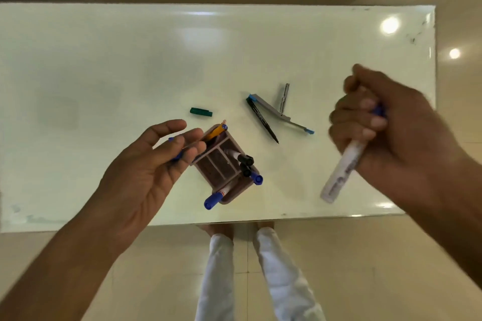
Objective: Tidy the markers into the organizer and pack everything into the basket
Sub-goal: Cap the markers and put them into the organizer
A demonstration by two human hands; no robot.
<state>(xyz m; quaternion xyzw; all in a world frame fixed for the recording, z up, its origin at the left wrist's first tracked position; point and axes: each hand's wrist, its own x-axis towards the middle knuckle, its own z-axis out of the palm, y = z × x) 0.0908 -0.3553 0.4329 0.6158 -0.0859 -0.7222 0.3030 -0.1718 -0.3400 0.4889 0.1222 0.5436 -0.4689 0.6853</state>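
The right hand (375,122) is fisted around a white marker (341,172), whose body sticks out toward the near edge of the desk (104,60) while a blue end shows between the fingers. The left hand (146,164) is half open, palm up, with a thin blue pen (175,156) lying loosely across the fingers, just left of the organizer (224,164). The organizer stands near the front middle of the desk and already holds several markers and a yellow pen. A green cap (200,111), a black pen (262,121) and some grey-and-blue pieces (281,114) lie loose farther back. No basket is in view.

The main risk seems to be the loose pen: it is resting rather than pinched, so a tilt of the palm could let it roll off onto the desk or floor. The organizer looks crowded and sits close to the near edge, with blue-capped markers leaning outward; pushing the white marker in at an angle could tip it or knock one out. The green cap has no matching marker visible and could be overlooked.
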